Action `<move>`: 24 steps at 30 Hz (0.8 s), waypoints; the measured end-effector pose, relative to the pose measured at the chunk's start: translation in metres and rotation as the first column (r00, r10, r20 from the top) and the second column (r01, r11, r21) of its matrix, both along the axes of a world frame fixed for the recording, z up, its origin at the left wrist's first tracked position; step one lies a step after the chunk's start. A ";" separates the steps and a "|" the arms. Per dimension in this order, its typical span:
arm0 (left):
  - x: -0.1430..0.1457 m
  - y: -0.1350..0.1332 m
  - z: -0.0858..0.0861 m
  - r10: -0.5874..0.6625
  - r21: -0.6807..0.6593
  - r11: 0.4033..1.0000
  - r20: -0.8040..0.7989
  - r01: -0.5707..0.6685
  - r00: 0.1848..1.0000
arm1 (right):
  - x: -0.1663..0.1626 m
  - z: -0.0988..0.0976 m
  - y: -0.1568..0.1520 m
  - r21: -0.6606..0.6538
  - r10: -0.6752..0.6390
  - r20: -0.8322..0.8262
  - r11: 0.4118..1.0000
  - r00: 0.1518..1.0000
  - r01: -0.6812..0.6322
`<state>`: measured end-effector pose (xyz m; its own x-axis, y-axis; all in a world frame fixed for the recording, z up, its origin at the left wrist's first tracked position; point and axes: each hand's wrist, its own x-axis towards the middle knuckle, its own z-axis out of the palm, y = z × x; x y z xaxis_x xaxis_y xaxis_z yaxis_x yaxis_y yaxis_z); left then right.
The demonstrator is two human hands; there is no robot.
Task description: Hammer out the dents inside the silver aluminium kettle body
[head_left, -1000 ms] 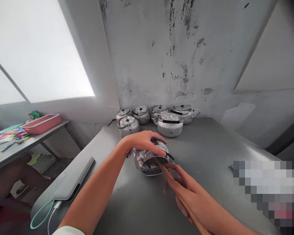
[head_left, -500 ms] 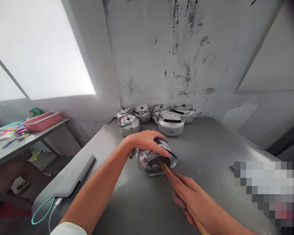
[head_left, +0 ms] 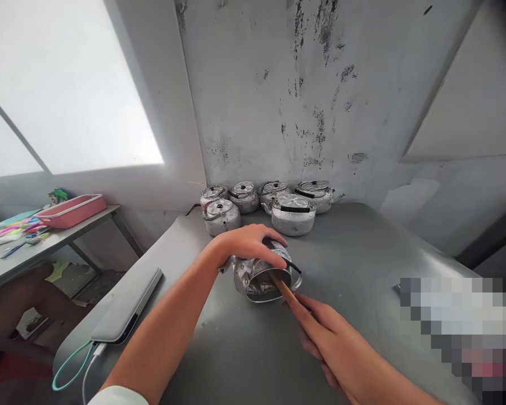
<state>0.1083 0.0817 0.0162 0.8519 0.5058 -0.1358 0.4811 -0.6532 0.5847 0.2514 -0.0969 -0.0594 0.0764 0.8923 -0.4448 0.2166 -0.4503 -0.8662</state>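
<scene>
A small aluminium kettle [head_left: 257, 278] lies on its side on the grey metal table [head_left: 362, 253], its open mouth turned toward me. My left hand [head_left: 247, 244] is wrapped over the top of it, fingers curled round its body. My right hand [head_left: 329, 332] grips a wooden stick [head_left: 283, 287] whose tip reaches into the kettle's mouth. The stick's far end is hidden under my hand and arm.
Several lidded aluminium kettles [head_left: 293, 214] stand in a cluster against the stained wall at the table's back. A flat grey power bank [head_left: 126, 309] with a teal cable [head_left: 69, 374] lies at the left edge. A side table with a pink tray [head_left: 71, 211] stands left.
The stick's tip and my right hand shift slightly back and forth at the kettle's mouth; my left hand stays on the kettle. The view wobbles a little.
</scene>
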 end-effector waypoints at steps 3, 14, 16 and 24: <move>0.000 0.000 0.000 0.003 -0.008 1.000 0.000 -0.003 1.000 | 0.002 -0.002 0.001 0.007 0.041 0.010 0.999 0.999 -0.041; -0.001 0.001 0.000 -0.003 -0.007 1.000 0.007 0.003 1.000 | 0.003 -0.007 0.001 0.007 0.050 0.027 0.999 0.998 -0.050; -0.002 0.000 0.000 -0.004 -0.008 1.000 0.005 0.004 1.000 | 0.004 -0.007 0.001 0.001 0.072 0.037 0.997 0.997 -0.073; -0.002 0.000 0.000 -0.007 -0.008 1.000 -0.002 0.007 1.000 | 0.003 -0.005 0.001 -0.025 0.048 0.025 0.999 0.999 -0.047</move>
<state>0.1066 0.0819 0.0164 0.8549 0.4990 -0.1420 0.4781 -0.6515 0.5890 0.2541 -0.0958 -0.0641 0.0458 0.8841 -0.4651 0.2599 -0.4601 -0.8490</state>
